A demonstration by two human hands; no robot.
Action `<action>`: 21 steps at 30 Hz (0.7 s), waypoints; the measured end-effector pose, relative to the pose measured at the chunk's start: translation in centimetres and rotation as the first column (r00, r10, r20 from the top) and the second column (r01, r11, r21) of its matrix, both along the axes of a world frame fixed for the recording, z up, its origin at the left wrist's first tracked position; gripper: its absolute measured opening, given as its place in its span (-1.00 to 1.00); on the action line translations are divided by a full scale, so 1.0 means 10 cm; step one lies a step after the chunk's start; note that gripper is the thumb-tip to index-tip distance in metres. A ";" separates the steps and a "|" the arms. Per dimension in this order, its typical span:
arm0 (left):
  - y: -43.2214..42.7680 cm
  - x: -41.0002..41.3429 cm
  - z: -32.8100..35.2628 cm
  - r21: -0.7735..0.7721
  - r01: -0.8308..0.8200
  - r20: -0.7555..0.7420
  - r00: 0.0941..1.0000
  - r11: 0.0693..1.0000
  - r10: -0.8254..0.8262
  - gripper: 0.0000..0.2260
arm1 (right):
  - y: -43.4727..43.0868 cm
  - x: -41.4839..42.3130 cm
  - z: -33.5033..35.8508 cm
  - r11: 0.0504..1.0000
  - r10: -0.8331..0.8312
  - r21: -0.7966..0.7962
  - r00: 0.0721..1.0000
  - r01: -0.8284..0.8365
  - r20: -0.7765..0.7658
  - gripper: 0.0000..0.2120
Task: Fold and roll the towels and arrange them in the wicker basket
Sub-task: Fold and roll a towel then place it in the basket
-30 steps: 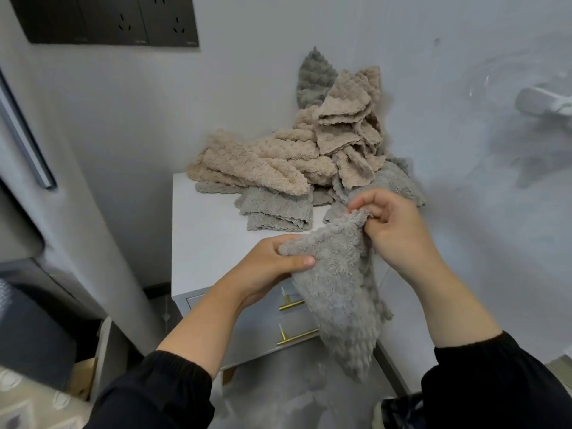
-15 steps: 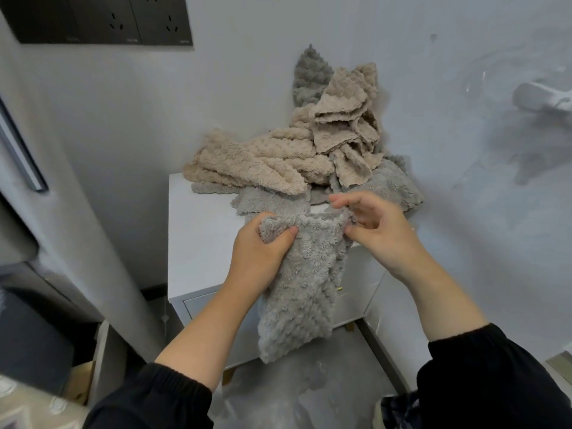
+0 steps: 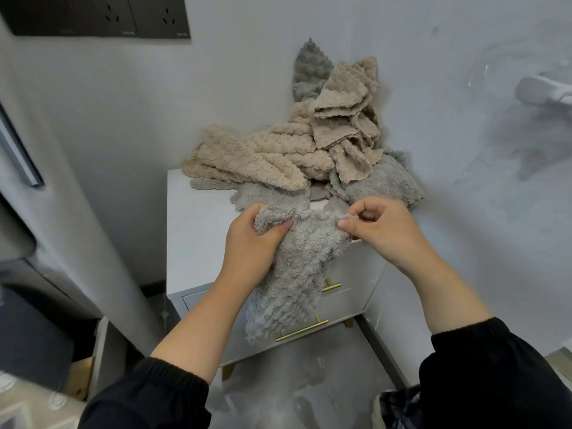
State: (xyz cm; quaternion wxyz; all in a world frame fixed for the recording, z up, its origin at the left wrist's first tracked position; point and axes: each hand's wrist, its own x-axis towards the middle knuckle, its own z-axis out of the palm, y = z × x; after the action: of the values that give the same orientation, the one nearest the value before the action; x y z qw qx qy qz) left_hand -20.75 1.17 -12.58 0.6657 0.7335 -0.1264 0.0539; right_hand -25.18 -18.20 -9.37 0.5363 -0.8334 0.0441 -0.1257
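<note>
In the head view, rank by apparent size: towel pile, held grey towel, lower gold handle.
1. Towel pile.
2. Held grey towel; bunched and nearer the camera, so this order is unsure.
3. Lower gold handle, clearly smallest.

- Two hands: the left hand and the right hand.
- One grey towel held between them.
- One pile of towels, beige and grey; number unclear.
- One desk.
- Two gold drawer handles.
</note>
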 end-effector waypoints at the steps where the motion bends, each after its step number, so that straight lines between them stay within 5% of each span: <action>1: 0.00 0.00 0.00 0.008 -0.011 0.006 1.000 1.000 0.011 -0.88 | 0.00 -0.01 0.01 1.000 -0.007 -0.015 1.000 0.007 -0.001 -0.86; 6: -0.01 0.02 0.00 0.039 -0.056 0.052 0.997 0.998 0.054 -0.89 | -0.02 -0.06 0.09 0.995 0.056 -0.082 0.998 -0.055 0.004 -0.80; 10: 0.00 0.02 0.01 0.030 -0.040 0.037 0.999 0.999 0.039 -0.90 | -0.03 -0.10 0.15 0.976 0.211 0.063 0.978 -0.210 -0.002 -0.91; 15: 0.00 0.01 0.03 0.004 -0.041 0.076 0.996 0.999 0.040 -0.82 | -0.06 0.03 -0.03 0.997 -0.031 0.065 0.999 0.028 0.040 -0.84; 18: -0.01 0.00 0.04 -0.029 -0.029 0.054 0.998 0.999 0.031 -0.81 | -0.02 0.05 -0.06 0.956 0.020 0.291 0.996 -0.045 0.087 -0.83; 21: 0.01 0.01 0.03 -0.078 0.007 -0.042 0.999 0.997 -0.010 -0.82 | -0.04 0.05 -0.08 0.870 0.238 0.461 0.968 -0.177 -0.077 -0.66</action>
State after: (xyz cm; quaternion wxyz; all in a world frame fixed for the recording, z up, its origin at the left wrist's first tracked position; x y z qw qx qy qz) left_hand -20.66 1.30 -12.28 0.6965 0.7074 -0.1132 0.0406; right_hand -24.64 -18.60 -10.20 0.7208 -0.6929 0.0173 0.0016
